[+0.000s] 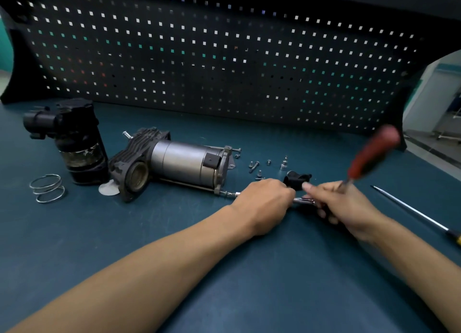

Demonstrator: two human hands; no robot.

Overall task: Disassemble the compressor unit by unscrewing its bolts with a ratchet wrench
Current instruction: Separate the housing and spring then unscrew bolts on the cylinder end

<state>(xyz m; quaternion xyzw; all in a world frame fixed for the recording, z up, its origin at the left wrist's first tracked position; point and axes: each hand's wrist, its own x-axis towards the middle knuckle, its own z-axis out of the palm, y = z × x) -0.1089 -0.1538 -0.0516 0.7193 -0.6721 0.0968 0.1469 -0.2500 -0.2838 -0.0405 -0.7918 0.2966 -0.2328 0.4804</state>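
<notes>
The compressor unit (179,164) lay on its side on the blue bench (224,270), left of centre, with a long bolt (230,193) projecting from its near right flange. The left hand (265,203) was closed around the extension bar in line with that bolt. The right hand (349,208) gripped the ratchet wrench (371,153), its red handle blurred and tilted upward. Loose screws (257,168) lay just beyond the hands; a screwdriver (414,211) rested at the right.

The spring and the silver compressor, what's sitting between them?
In the head view, a black cylindrical part stands upright between the wire spring and the silver compressor, and a small white disc lies flat by the compressor's near end.
</notes>
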